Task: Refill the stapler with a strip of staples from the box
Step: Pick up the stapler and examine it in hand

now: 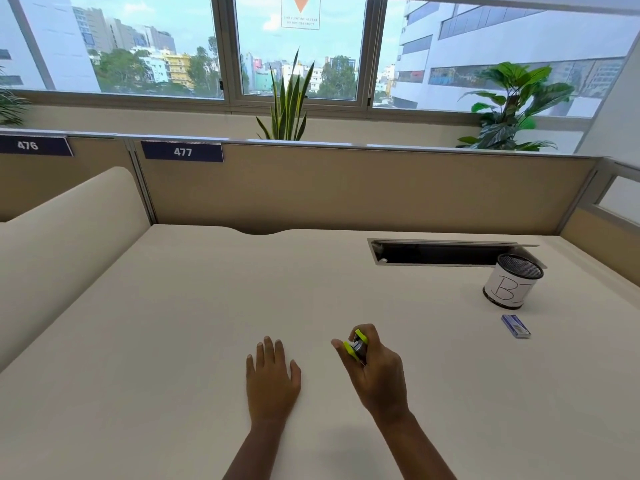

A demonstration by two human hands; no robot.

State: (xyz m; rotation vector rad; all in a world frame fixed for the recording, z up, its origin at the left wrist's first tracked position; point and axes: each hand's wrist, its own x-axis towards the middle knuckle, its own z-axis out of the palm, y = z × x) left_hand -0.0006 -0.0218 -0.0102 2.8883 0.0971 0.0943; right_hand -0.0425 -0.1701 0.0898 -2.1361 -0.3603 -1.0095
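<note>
1. Gripping the yellow-green stapler, the right hand has its fingers curled shut round it, just above the surface
2. Left hand lies flat, fingers spread, holding nothing
3. Blue staple box lies closed near the mesh cup; cup's contents unseen

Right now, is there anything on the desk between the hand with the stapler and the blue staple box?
No. In the head view, only bare desk lies between the right hand, holding the stapler, and the staple box.
</note>
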